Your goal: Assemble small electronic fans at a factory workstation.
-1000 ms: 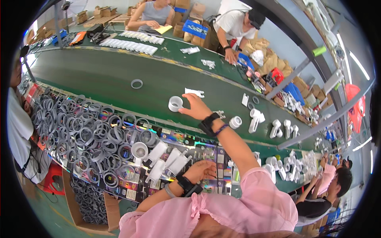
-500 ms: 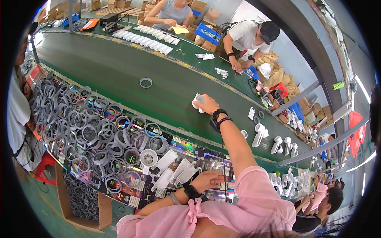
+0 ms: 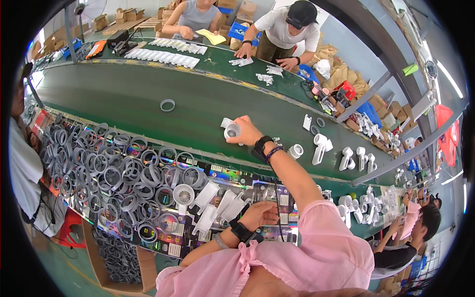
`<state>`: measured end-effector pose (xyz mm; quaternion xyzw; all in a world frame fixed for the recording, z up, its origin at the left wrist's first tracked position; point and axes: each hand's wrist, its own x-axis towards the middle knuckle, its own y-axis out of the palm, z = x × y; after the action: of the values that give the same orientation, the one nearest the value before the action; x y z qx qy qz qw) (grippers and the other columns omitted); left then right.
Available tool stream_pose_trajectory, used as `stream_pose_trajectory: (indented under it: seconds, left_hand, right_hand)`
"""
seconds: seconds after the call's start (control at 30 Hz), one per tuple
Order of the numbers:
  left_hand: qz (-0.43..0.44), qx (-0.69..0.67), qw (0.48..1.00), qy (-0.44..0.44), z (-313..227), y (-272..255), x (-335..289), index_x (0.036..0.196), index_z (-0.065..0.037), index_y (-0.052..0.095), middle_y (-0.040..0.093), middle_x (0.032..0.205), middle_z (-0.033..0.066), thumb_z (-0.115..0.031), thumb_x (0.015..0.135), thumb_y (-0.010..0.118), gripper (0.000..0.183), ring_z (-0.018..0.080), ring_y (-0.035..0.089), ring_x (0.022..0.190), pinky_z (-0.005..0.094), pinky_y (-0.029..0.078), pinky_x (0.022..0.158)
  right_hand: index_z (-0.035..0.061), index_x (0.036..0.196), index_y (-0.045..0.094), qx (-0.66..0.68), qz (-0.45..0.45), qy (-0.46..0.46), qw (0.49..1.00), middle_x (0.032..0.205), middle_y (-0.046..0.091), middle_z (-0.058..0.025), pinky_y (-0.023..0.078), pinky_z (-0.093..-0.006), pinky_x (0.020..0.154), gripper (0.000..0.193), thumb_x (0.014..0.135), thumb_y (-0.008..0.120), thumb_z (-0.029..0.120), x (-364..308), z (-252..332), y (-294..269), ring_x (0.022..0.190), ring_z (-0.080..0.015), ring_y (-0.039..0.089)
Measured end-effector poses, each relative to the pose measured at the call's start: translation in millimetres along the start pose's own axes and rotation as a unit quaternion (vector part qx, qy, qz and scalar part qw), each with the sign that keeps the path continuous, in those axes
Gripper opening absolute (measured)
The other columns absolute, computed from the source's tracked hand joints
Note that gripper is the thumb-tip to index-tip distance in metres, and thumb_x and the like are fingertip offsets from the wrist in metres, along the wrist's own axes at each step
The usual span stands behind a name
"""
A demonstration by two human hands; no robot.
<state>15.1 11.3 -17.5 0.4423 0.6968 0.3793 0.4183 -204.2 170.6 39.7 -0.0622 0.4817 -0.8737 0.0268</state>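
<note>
Turned since half a second ago, the white cup [image 3: 231, 132] now shows its slats, pinched in our right hand [image 3: 248, 130]. We do best gripping its wall lightly (fingertips clear of the slats). Just beyond the grip, a flat white piece [image 3: 226, 122] is partly hidden. Our left hand [image 3: 261, 214], nearer us, is half-curled; we cannot tell whether it holds anything.

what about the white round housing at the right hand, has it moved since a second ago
Yes, to the right: the white round housing, held in the right hand, is now farther from the lone grey ring on the green belt.
</note>
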Motion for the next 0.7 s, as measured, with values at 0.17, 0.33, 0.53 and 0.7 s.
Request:
stream_pose_trajectory:
  seconds: [0.17, 0.33, 0.53, 0.7]
  left_hand:
    - [0.013, 0.003, 1.000, -0.013, -3, 4, -6, 0.109, -0.006, 0.058, 0.063, 0.096, 0.0056, -0.021, 0.096, 0.050, 0.021, 0.0208, 0.065, 0.085, 0.0368, 0.054, 0.077]
    - [0.019, 0.020, 1.000, -0.002, -3, -1, 1, 0.113, -0.006, 0.058, 0.065, 0.097, 0.0090, -0.021, 0.096, 0.049, 0.025, 0.0224, 0.065, 0.086, 0.0359, 0.054, 0.077]
    - [0.016, 0.030, 0.999, -0.014, -2, -3, -3, 0.114, -0.004, 0.057, 0.065, 0.098, 0.0087, -0.020, 0.096, 0.049, 0.026, 0.0223, 0.065, 0.086, 0.0367, 0.054, 0.077]
    - [0.018, 0.036, 0.999, 0.008, -1, -3, -1, 0.113, -0.004, 0.057, 0.064, 0.097, 0.0086, -0.020, 0.096, 0.047, 0.026, 0.0218, 0.064, 0.087, 0.0387, 0.053, 0.078]
  right_hand:
    - [0.0013, 0.110, 0.053, -0.021, 0.029, -0.025, 0.999, 0.115, 0.051, -0.0167, 0.047, -0.0368, 0.085, 0.066, 0.063, 0.080, 0.038, -33, 28, -1, 0.099, -0.0293, 0.058]
    - [0.0028, 0.109, 0.055, 0.404, 0.129, 0.117, 0.898, 0.096, 0.063, -0.0046, 0.049, -0.0253, 0.070, 0.048, 0.081, 0.071, 0.039, -64, 23, -27, 0.083, -0.0107, 0.060]
    - [0.0025, 0.112, 0.055, 0.609, 0.104, 0.113, 0.778, 0.096, 0.061, -0.0025, 0.050, -0.0239, 0.066, 0.034, 0.092, 0.059, 0.029, -143, 37, -64, 0.082, -0.0088, 0.061]
    - [-0.0005, 0.120, 0.050, 0.453, -0.025, 0.122, 0.883, 0.098, 0.058, -0.0029, 0.042, -0.0219, 0.062, 0.050, 0.085, 0.068, 0.031, -228, 29, -100, 0.081, -0.0073, 0.053]
